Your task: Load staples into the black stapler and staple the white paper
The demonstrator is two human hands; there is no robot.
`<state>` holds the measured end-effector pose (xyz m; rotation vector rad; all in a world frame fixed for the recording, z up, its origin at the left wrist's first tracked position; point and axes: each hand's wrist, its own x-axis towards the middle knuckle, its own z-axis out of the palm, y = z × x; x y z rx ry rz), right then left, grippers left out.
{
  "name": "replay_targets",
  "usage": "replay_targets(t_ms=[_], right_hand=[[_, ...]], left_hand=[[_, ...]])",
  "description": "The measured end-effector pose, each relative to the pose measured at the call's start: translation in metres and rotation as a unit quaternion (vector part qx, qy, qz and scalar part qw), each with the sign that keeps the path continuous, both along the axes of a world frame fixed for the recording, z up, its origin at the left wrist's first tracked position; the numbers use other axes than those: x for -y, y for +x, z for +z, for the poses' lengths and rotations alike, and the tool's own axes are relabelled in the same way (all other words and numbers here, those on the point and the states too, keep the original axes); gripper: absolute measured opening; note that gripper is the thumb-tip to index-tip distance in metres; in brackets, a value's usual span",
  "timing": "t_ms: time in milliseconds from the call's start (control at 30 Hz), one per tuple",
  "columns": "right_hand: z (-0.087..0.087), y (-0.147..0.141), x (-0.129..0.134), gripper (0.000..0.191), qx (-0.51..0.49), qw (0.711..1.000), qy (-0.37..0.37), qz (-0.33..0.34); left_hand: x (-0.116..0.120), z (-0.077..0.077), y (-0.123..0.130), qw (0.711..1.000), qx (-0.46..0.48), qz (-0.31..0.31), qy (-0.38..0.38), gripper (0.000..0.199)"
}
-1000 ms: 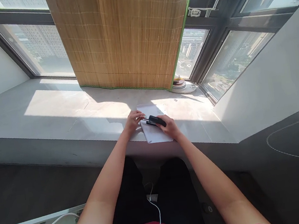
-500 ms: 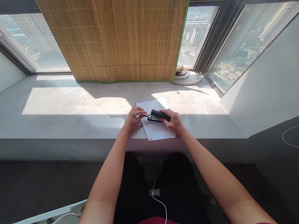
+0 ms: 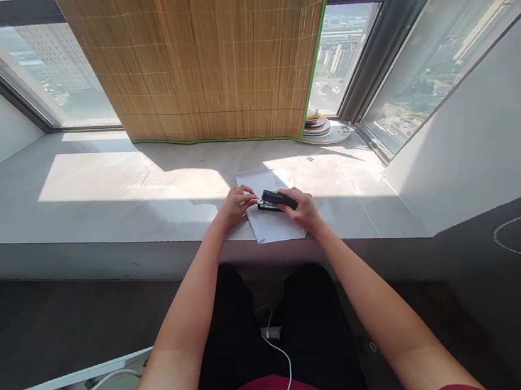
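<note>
A black stapler is in the grip of my right hand, whose fingers wrap round its rear end. Its jaws are parted at the left end. There, my left hand has thumb and fingers pinched together at the stapler's tip. Whatever sits between those fingertips is too small to make out. Under both lies white paper on the window sill, its near edge at the sill's front edge. Faint dark marks show on its upper right part.
The pale sill runs under a hanging bamboo blind. Stacked plates stand at the window corner. Small dark bits lie right of the paper. A white cable hangs over my lap.
The stapler's front end is slightly more open to view, and my left fingertips have shifted a little at its tip. The view has tilted slightly; my right hand keeps its grip.
</note>
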<state>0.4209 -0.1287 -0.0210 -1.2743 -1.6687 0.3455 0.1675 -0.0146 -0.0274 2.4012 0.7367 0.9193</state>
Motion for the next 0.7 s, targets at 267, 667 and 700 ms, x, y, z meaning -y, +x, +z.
replay_targets(t_ms=[267,667,700], right_hand=[[-0.001,0.005,-0.001,0.034,-0.067,0.997,0.017,-0.038],[0.022,-0.008,0.008,0.025,-0.013,0.99,0.004,0.137],[0.024,-0.011,0.009,0.024,-0.004,0.989,0.006,0.145]], left_hand=[[0.005,0.007,-0.004,0.991,0.103,0.016,-0.078,0.027],[0.007,0.014,-0.008,0.986,0.122,-0.064,-0.092,0.055],[0.007,0.015,-0.008,0.986,0.13,-0.066,-0.078,0.055]])
